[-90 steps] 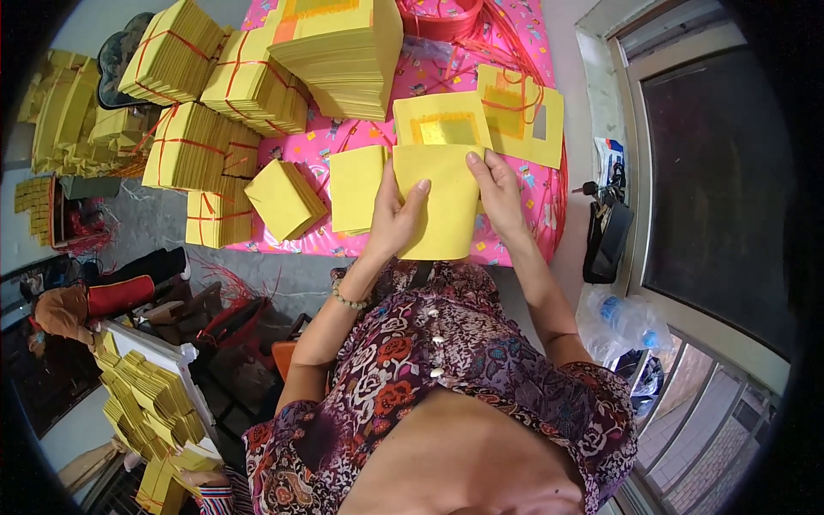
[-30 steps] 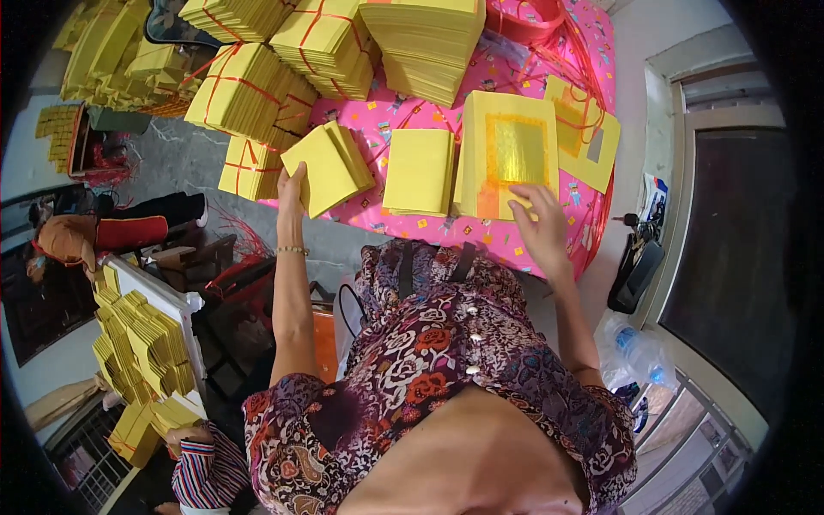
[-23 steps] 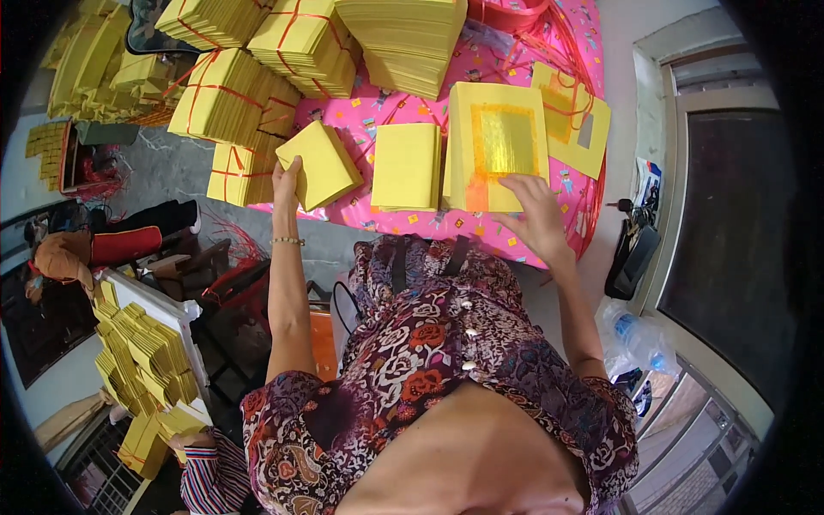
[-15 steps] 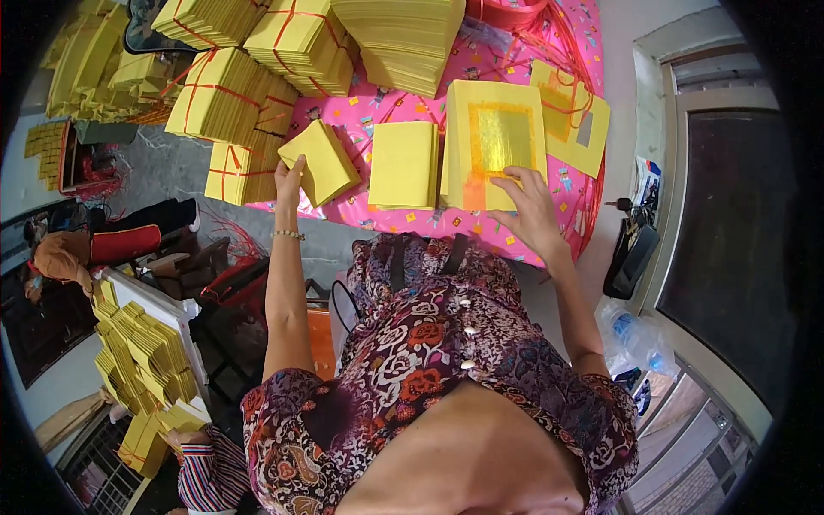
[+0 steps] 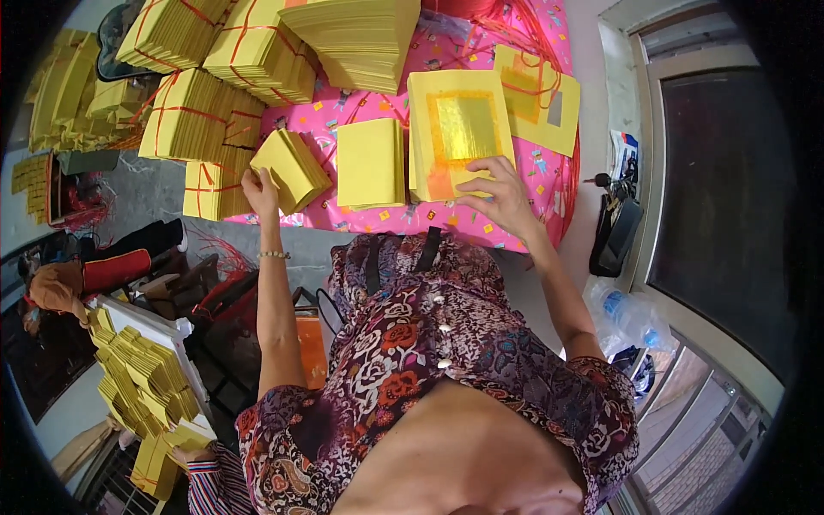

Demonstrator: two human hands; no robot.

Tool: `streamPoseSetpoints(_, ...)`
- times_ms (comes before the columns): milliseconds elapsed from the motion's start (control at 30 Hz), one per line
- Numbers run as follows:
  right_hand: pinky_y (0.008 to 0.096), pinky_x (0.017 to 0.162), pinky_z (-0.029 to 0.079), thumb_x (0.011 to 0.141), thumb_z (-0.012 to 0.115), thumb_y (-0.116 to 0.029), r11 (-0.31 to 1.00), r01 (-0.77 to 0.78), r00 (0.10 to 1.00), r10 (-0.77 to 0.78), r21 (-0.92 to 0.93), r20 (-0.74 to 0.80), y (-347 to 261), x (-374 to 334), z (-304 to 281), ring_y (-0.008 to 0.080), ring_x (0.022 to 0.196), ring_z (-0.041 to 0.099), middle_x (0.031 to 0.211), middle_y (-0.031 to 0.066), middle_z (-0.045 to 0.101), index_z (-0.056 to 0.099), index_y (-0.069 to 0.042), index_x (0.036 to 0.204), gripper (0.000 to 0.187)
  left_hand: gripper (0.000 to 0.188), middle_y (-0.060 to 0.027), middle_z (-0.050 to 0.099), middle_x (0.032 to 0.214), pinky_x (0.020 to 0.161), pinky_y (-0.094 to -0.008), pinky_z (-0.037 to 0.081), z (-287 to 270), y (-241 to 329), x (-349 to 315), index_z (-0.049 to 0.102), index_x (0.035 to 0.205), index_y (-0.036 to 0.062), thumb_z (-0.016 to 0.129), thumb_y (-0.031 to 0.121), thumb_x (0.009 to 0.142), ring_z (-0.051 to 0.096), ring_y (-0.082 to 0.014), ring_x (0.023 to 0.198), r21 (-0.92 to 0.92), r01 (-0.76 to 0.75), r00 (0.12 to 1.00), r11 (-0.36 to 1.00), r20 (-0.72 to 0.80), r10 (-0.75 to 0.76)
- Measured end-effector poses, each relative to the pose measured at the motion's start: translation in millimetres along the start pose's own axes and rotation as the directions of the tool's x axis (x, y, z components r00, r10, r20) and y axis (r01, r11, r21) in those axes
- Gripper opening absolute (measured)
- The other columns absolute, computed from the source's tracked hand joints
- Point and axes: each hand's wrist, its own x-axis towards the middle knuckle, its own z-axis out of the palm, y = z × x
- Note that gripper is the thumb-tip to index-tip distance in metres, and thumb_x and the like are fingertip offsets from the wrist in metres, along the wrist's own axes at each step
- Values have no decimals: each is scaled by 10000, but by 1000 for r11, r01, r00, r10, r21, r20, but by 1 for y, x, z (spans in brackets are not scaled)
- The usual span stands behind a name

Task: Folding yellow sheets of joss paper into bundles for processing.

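My left hand (image 5: 261, 190) is at the lower left edge of a small, slanted stack of folded yellow paper (image 5: 292, 170), its fingers bent and slightly apart. Whether they touch the paper is hard to see. My right hand (image 5: 498, 196) hovers low over, or rests on, the lower right part of a pile of yellow sheets, fingers bent and spread. The top sheet carries a gold foil square (image 5: 468, 124) with an orange border. Between the two hands lies a neat stack of folded yellow paper (image 5: 369, 165).
Tall bundles of yellow paper (image 5: 199, 116) tied with red strips fill the left of the pink table cover (image 5: 429, 219). Loose yellow sheets (image 5: 554, 112) and red strips lie far right. Another person's striped sleeve (image 5: 219, 481) shows lower left, near more yellow paper (image 5: 154, 378).
The whole view has shifted slightly. My left hand's thumb has come off the top of the slanted stack to its lower left edge. My right hand stays by the foil sheet.
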Motion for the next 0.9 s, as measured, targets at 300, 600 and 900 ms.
streamPoseSetpoints(300,355,840,406,723,748,-203,994,-55,996,62,99,-64,4,-3,8,220,969,514,971,36,590,729,-138,809,109,376,-93,558,964,780,-317,440,55,152,-76,554,1153,38,670,183,826,531,-183,885,122,-363,914,924,240,328)
streamPoseSetpoints(600,362,871,388,753,713,-199,990,-99,991,108,103,-84,4,-4,14,224,992,505,972,33,593,723,-125,796,86,405,21,533,792,637,-214,481,113,218,-171,582,1113,49,762,86,752,543,-68,700,-127,-11,590,992,800,109)
streamPoseSetpoints(900,367,873,391,753,708,-191,986,-109,988,121,124,-96,4,-4,14,225,986,511,965,39,595,719,-117,782,80,329,21,525,774,607,-208,458,122,212,-175,614,1073,42,742,86,773,509,-61,663,-54,-81,599,995,796,92)
